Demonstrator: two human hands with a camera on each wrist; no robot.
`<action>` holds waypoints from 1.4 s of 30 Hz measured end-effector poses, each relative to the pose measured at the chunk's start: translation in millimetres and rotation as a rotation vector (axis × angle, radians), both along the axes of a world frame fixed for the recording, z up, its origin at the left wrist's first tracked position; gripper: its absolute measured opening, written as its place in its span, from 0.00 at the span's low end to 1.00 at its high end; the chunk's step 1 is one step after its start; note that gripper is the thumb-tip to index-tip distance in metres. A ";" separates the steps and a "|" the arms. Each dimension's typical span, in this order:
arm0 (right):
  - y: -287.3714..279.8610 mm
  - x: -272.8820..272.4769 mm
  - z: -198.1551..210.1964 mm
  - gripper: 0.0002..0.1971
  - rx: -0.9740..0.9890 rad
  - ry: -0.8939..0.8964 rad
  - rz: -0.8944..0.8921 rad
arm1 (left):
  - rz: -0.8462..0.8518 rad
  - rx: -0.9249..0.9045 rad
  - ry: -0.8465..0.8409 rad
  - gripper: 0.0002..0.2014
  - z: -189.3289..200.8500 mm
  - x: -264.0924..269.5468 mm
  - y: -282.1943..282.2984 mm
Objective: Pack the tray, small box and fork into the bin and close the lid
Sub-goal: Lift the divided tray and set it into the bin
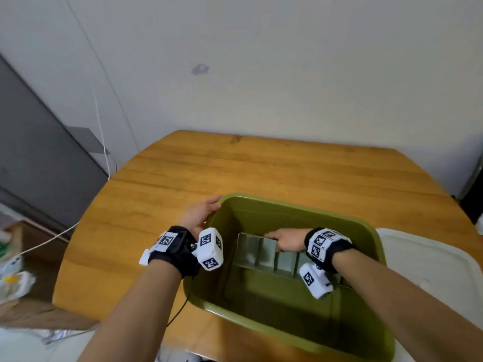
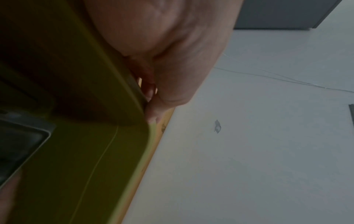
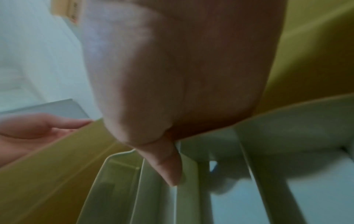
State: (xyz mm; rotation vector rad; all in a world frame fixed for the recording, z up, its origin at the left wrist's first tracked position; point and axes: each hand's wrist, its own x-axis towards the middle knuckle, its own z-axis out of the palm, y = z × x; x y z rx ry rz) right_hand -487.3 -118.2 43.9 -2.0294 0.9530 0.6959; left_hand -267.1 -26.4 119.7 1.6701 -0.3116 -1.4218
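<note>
An olive green bin (image 1: 287, 205) stands on the wooden table. Inside it a grey tray (image 1: 261, 254) with several compartments leans at a tilt. My right hand (image 1: 277, 240) grips the tray's far edge. In the right wrist view the thumb (image 3: 168, 166) lies inside a compartment of the tray (image 3: 153, 204). My left hand (image 1: 201, 214) rests against the outside of the bin's left wall near the far corner, with its fingers fairly straight. The left wrist view shows the palm (image 2: 162, 45) against the bin's rim (image 2: 132, 84). No small box or fork is in view.
A white lid (image 1: 431, 270) lies flat on the table just right of the bin. The table (image 1: 261, 165) runs back to a white wall. A white cable hangs at the left, with clutter on the floor below the table's left edge.
</note>
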 end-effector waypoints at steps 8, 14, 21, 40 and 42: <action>-2.9 -1.5 -57.4 0.23 -0.108 -0.151 -0.143 | 0.080 -0.020 -0.004 0.18 -18.3 1.8 -3.4; 1.5 -7.4 -68.6 0.16 -0.402 -0.192 -0.050 | 0.082 -0.068 -0.037 0.17 -26.3 3.7 -4.5; 19.8 -2.3 -57.6 0.26 -0.676 -0.330 0.234 | 0.113 -0.114 -0.013 0.17 -24.1 2.3 1.4; 52.8 28.9 -21.8 0.10 -0.607 -0.084 0.491 | 0.164 -0.164 -0.004 0.16 -33.1 3.0 0.6; 57.8 29.7 -23.3 0.09 -0.588 -0.069 0.459 | 0.165 -0.169 0.010 0.16 -30.8 3.1 0.5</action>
